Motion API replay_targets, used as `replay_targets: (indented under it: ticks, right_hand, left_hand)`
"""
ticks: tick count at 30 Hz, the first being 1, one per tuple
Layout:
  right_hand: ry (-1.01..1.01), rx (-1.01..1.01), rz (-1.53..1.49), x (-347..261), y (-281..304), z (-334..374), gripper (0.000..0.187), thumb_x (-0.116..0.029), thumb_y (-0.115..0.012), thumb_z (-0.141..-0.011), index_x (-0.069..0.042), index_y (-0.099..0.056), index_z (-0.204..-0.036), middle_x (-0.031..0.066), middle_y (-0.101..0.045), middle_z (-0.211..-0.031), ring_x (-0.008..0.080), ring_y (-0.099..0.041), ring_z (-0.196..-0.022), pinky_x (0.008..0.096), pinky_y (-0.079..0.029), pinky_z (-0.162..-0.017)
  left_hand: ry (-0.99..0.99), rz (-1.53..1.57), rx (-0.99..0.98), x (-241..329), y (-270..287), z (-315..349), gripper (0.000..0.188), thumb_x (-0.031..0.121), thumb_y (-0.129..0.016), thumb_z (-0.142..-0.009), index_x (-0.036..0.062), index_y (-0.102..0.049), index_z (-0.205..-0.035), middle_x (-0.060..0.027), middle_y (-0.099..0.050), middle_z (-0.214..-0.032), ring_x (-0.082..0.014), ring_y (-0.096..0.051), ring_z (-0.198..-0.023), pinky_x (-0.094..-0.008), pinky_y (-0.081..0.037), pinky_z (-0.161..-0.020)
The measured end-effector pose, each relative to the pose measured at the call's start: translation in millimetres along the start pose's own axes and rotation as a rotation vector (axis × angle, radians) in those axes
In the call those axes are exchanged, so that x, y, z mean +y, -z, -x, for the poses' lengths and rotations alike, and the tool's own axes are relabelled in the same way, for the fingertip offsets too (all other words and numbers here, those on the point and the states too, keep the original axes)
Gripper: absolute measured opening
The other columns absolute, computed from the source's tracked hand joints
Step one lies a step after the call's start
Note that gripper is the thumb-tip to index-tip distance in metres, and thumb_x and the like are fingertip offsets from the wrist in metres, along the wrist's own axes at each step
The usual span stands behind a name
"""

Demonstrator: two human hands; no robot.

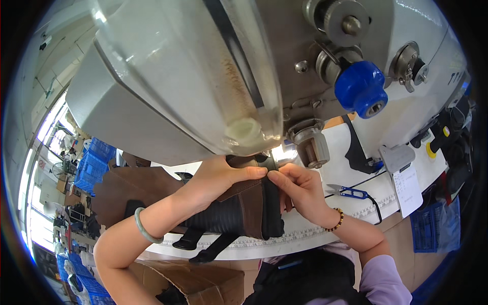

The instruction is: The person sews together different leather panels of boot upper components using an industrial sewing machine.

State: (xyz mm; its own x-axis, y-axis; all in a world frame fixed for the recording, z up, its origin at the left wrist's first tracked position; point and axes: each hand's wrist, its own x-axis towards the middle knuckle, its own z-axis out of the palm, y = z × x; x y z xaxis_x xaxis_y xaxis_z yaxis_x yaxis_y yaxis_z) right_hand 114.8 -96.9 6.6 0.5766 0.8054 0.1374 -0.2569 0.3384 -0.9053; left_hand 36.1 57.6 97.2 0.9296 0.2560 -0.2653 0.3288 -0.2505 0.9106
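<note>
My left hand (216,178) and my right hand (300,185) meet at the middle of the view, fingertips pinching a brown and black shoe upper (249,208) with a ribbed black elastic part. The piece lies on the white table (356,168) of a large grey sewing machine (203,76), pushed up under the machine's head by a small work light (282,152). A black strip runs down the piece between my hands. Black straps hang off the table's front edge. My left wrist carries a pale green bangle, my right wrist a bead bracelet.
Blue-handled thread snips (351,192) lie on the table right of my right hand. A blue knob (361,89) sticks out of the machine head. A paper tag (406,185) hangs at the right. An open cardboard box (193,282) sits below; blue crates (94,165) stand at the left.
</note>
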Motion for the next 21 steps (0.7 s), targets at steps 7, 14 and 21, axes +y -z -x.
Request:
replay_targets:
  ticks: [7, 14, 21]
  right_hand:
    - [0.542, 0.084, 0.771, 8, 24, -1, 0.014, -0.011, -0.059, -0.083, -0.004, -0.059, -0.095, 0.0041, -0.060, -0.076, 0.0119, -0.058, -0.052, 0.0219, -0.043, -0.043]
    - [1.226, -0.067, 1.318, -2, 40, -19, 0.041, -0.006, -0.061, -0.066, -0.005, -0.058, -0.107, 0.0062, -0.052, -0.090, 0.0137, -0.056, -0.064, 0.0243, -0.046, -0.049]
    - [1.236, 0.017, 1.325, 3, 34, -18, 0.037, -0.006, -0.061, -0.066, -0.005, -0.060, -0.103, 0.0052, -0.053, -0.092, 0.0139, -0.055, -0.064, 0.0236, -0.044, -0.050]
  left_hand:
    - [0.071, 0.024, 0.010, -2, 4, -4, 0.031, 0.029, -0.069, -0.077, 0.0027, -0.063, -0.093, -0.0003, -0.060, -0.085, -0.0069, -0.053, -0.077, -0.0215, -0.042, -0.069]
    - [0.126, 0.079, -0.066, -3, 9, -10, 0.034, 0.031, -0.067, -0.079, 0.0019, -0.064, -0.096, -0.0025, -0.062, -0.090, -0.0080, -0.055, -0.078, -0.0199, -0.042, -0.069]
    - [0.104, 0.076, -0.080, -6, 14, -11, 0.035, 0.031, -0.063, -0.083, 0.0010, -0.063, -0.101, -0.0032, -0.062, -0.095, -0.0068, -0.056, -0.085, -0.0185, -0.042, -0.075]
